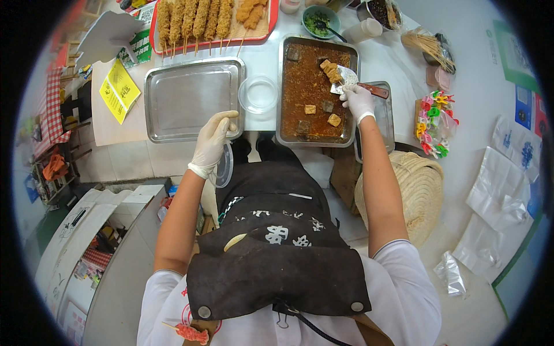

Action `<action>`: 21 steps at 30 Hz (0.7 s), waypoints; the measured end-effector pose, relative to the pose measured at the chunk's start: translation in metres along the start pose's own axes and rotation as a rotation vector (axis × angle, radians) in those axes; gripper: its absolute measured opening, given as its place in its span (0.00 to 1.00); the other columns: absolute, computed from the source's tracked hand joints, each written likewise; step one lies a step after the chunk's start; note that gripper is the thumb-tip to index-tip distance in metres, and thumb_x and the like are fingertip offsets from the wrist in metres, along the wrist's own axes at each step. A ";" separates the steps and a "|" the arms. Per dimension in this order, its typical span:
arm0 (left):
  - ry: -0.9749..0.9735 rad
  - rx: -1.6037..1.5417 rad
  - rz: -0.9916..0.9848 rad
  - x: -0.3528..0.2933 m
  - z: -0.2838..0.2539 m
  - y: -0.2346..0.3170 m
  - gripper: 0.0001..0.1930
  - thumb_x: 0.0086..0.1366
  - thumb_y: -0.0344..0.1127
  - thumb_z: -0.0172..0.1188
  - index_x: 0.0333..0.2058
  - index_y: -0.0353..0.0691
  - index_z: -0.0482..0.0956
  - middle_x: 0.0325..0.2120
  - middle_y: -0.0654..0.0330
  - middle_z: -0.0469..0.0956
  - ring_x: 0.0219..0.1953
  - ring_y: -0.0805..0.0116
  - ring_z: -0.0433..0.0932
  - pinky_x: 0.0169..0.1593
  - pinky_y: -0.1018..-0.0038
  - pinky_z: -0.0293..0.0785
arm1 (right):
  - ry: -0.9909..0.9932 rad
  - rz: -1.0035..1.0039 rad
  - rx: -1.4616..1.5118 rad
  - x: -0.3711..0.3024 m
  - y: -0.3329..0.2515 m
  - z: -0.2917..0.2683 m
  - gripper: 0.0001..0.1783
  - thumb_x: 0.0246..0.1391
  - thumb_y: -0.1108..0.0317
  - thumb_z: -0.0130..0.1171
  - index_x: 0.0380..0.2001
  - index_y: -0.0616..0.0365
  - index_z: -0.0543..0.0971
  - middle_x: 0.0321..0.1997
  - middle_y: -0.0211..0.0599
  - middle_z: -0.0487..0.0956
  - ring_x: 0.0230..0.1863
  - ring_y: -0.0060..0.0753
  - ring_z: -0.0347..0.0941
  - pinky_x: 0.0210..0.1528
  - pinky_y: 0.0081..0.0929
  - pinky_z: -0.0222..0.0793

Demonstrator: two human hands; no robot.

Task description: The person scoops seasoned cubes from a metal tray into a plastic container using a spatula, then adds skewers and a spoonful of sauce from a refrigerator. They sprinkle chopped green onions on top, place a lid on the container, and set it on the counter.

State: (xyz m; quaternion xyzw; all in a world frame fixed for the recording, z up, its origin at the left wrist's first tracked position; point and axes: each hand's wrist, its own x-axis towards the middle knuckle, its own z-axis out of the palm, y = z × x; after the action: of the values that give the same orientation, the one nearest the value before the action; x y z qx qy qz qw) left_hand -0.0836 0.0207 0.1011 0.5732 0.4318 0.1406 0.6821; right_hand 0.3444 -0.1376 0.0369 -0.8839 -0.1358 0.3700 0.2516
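My right hand, in a whitish disposable glove, is closed round a spatula with a wooden handle and a metal blade. Several golden-brown fried pieces, like tofu, rest at the blade's tip. Beneath it is a metal tray of reddish-brown sauce, where light cubes and dark cubes lie. My gloved left hand is curled by an empty metal tray. A clear round lid sits against its palm side, seemingly gripped; the contact is partly hidden. Between the trays stands a clear round tub.
A red-rimmed tray of breaded skewers lies at the back. Behind the sauce tray are a bowl of chopped greens and a white cup. Skewer sticks and colourful clips are at right. A yellow card lies left.
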 end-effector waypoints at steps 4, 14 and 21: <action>-0.045 -0.105 -0.113 -0.012 -0.011 0.018 0.20 0.79 0.31 0.53 0.63 0.30 0.82 0.48 0.62 0.85 0.46 0.77 0.77 0.53 0.78 0.74 | -0.023 0.041 0.309 0.000 0.008 0.005 0.13 0.72 0.67 0.61 0.54 0.60 0.86 0.36 0.30 0.89 0.24 0.18 0.78 0.26 0.19 0.67; -0.010 -0.162 -0.079 -0.013 0.009 0.008 0.19 0.79 0.28 0.52 0.65 0.33 0.77 0.47 0.59 0.87 0.40 0.81 0.77 0.43 0.83 0.74 | -0.022 0.066 0.498 -0.014 0.029 0.011 0.13 0.72 0.67 0.62 0.54 0.57 0.86 0.37 0.30 0.88 0.26 0.15 0.77 0.26 0.18 0.66; 0.076 -0.152 -0.184 0.008 0.025 -0.027 0.14 0.80 0.31 0.55 0.60 0.35 0.74 0.41 0.63 0.88 0.31 0.84 0.71 0.32 0.84 0.67 | -0.050 0.062 0.536 -0.024 0.034 0.015 0.14 0.74 0.69 0.59 0.58 0.58 0.84 0.41 0.29 0.89 0.28 0.14 0.77 0.28 0.16 0.68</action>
State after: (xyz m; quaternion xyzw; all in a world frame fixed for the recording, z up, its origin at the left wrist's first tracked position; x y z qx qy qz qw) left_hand -0.0684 0.0014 0.0731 0.4723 0.4960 0.1312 0.7167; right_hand 0.3190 -0.1713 0.0230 -0.7800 -0.0121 0.4221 0.4617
